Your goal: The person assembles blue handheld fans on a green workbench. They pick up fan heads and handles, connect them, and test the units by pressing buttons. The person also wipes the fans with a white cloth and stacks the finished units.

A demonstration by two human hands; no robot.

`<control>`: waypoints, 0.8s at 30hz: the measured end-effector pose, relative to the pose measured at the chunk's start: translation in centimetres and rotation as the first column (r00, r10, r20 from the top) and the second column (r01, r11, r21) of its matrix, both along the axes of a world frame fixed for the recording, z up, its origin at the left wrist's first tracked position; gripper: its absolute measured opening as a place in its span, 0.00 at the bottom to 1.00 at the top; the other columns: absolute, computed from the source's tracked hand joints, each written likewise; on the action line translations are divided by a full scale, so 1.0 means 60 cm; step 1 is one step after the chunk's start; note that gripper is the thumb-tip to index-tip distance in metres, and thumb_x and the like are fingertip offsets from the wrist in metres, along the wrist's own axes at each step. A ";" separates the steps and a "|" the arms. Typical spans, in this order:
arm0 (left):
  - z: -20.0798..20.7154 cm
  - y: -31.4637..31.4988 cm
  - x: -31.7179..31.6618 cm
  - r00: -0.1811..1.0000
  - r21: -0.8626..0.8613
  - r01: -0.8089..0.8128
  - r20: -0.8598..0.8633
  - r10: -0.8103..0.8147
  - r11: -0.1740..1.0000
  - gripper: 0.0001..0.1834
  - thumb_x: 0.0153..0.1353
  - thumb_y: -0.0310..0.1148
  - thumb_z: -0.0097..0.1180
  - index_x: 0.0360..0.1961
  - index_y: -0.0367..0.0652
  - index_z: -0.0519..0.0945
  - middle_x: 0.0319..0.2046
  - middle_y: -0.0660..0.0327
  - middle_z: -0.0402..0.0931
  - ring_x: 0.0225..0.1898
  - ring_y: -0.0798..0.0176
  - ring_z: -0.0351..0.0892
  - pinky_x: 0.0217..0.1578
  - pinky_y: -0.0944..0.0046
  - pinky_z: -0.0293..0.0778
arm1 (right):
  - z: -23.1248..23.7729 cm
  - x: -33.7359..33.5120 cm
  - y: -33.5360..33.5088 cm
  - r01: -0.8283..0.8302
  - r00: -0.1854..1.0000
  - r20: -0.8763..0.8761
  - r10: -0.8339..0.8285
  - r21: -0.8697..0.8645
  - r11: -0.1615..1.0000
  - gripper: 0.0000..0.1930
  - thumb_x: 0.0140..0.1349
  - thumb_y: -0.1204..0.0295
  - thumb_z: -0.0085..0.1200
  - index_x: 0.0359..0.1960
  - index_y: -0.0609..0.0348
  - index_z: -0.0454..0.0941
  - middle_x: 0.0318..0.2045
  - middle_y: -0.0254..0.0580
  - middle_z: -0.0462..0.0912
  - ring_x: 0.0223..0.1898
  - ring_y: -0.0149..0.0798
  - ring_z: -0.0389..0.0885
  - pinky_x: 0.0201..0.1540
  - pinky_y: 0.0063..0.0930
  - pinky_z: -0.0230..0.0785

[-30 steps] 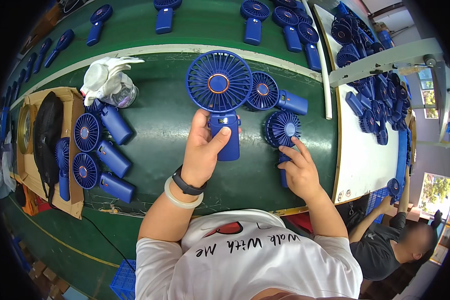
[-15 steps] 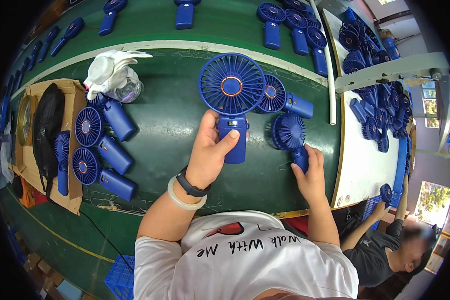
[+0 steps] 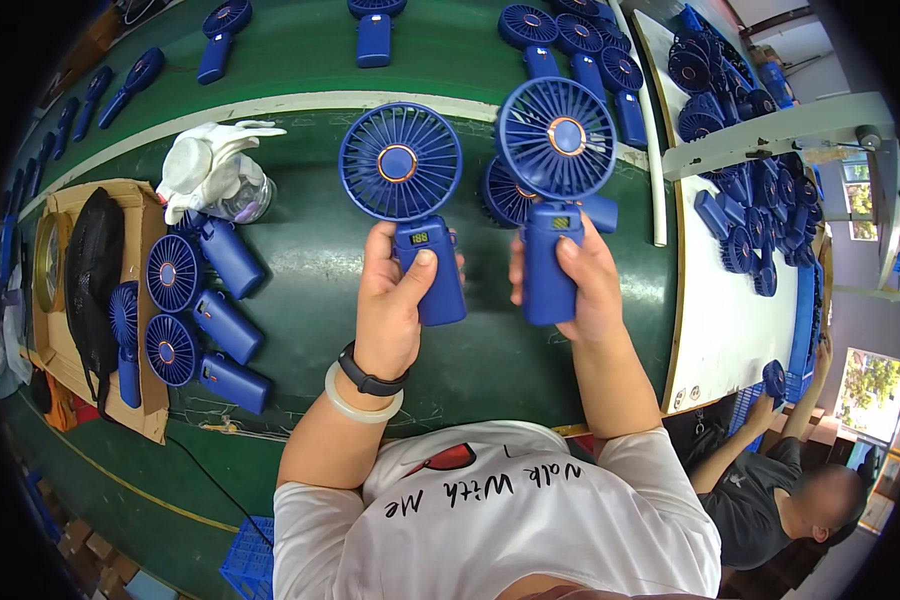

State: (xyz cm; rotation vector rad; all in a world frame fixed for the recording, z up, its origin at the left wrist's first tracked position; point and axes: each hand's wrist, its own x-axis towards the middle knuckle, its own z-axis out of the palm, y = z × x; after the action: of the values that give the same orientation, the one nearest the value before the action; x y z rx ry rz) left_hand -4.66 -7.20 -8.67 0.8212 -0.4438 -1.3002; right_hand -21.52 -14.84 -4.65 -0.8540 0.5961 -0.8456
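Each of my hands grips a blue handheld fan by its handle, both held upright side by side over the green table. My left hand (image 3: 395,300) is closed round the left fan (image 3: 433,270), thumb on the front just below a small lit display. Round the right fan (image 3: 550,270) my right hand (image 3: 595,280) is closed, its thumb near that fan's display. Another blue fan (image 3: 508,192) lies on the table behind the right one, partly hidden by it. The round grilles of both held fans face me.
Several blue fans (image 3: 232,325) lie at the left beside a cardboard tray (image 3: 150,380) with a black pouch (image 3: 95,275). White gloves (image 3: 210,165) top a clear jar (image 3: 250,200). More fans line the green belt (image 3: 300,45) and the white table (image 3: 710,340) at right, where a co-worker (image 3: 760,490) holds one.
My right hand has lifted its fan off the table and turned it upright beside the other. My left hand has shifted left with its fan, whose display now shows more plainly.
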 end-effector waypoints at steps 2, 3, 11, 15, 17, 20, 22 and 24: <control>0.003 -0.003 -0.004 0.999 0.046 -0.047 -0.015 0.048 0.998 0.24 0.62 0.29 0.50 0.58 0.47 0.58 0.47 0.54 0.70 0.42 0.61 0.76 0.40 0.59 0.78 | -0.011 0.009 -0.017 -0.016 0.998 -0.053 0.015 -0.019 1.000 0.17 0.60 0.70 0.49 0.48 0.63 0.65 0.36 0.50 0.77 0.31 0.38 0.81 0.31 0.28 0.77; 0.005 -0.003 -0.007 0.997 0.075 -0.070 -0.025 0.072 0.995 0.25 0.62 0.28 0.50 0.59 0.48 0.57 0.48 0.55 0.70 0.42 0.61 0.76 0.39 0.60 0.78 | -0.021 0.009 -0.022 -0.024 0.996 -0.083 0.022 -0.023 0.999 0.16 0.59 0.70 0.50 0.47 0.63 0.66 0.36 0.50 0.78 0.31 0.38 0.81 0.31 0.28 0.77; -0.005 -0.004 -0.004 0.999 0.081 -0.040 0.027 0.038 0.996 0.30 0.53 0.21 0.59 0.55 0.47 0.60 0.42 0.58 0.72 0.36 0.66 0.77 0.22 0.71 0.74 | -0.056 0.015 -0.026 -0.022 0.994 -0.106 0.018 -0.038 0.999 0.19 0.57 0.76 0.51 0.51 0.62 0.65 0.40 0.51 0.79 0.39 0.42 0.81 0.45 0.34 0.73; -0.006 -0.002 -0.001 0.997 0.119 0.072 -0.001 -0.072 0.990 0.20 0.53 0.22 0.58 0.47 0.42 0.67 0.36 0.59 0.72 0.33 0.65 0.76 0.16 0.72 0.69 | -0.059 0.012 -0.032 -0.019 0.988 -0.155 0.014 -0.031 0.999 0.19 0.55 0.74 0.52 0.49 0.65 0.66 0.41 0.57 0.79 0.39 0.47 0.82 0.45 0.37 0.74; -0.007 -0.001 -0.003 0.995 0.112 0.096 -0.029 -0.094 0.989 0.18 0.53 0.22 0.59 0.45 0.41 0.68 0.35 0.59 0.72 0.33 0.64 0.76 0.16 0.72 0.69 | -0.064 0.016 -0.033 -0.016 0.993 -0.118 0.015 -0.006 1.000 0.19 0.55 0.75 0.52 0.49 0.64 0.66 0.40 0.56 0.79 0.39 0.47 0.82 0.45 0.38 0.74; -0.007 0.000 0.000 0.989 0.105 0.148 -0.036 -0.145 0.983 0.18 0.52 0.24 0.60 0.44 0.41 0.69 0.34 0.59 0.72 0.34 0.62 0.76 0.16 0.71 0.71 | -0.072 0.011 -0.035 -0.037 0.989 -0.144 0.038 0.009 0.999 0.19 0.55 0.75 0.52 0.49 0.63 0.67 0.40 0.55 0.79 0.40 0.47 0.81 0.45 0.38 0.74; -0.008 0.000 0.003 0.983 0.104 0.185 -0.042 -0.181 0.977 0.18 0.51 0.24 0.60 0.43 0.41 0.69 0.35 0.59 0.72 0.35 0.62 0.76 0.17 0.70 0.73 | -0.068 0.015 -0.034 -0.031 0.989 -0.142 0.032 0.014 0.999 0.18 0.55 0.75 0.52 0.49 0.63 0.67 0.40 0.55 0.79 0.40 0.46 0.81 0.45 0.39 0.74; -0.010 0.000 0.005 0.976 0.102 0.214 -0.060 -0.208 0.972 0.18 0.50 0.23 0.60 0.42 0.41 0.69 0.35 0.58 0.71 0.38 0.61 0.75 0.19 0.69 0.75 | -0.067 0.014 -0.035 -0.037 0.990 -0.139 0.039 0.014 0.999 0.18 0.55 0.76 0.51 0.49 0.63 0.66 0.40 0.54 0.79 0.40 0.45 0.81 0.46 0.37 0.74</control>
State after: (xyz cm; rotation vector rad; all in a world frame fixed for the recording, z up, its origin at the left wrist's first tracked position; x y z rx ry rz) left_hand -4.38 -7.21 -9.30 0.8470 -0.4333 -1.5498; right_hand -20.65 -16.92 -8.69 -0.9161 0.7043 -0.7515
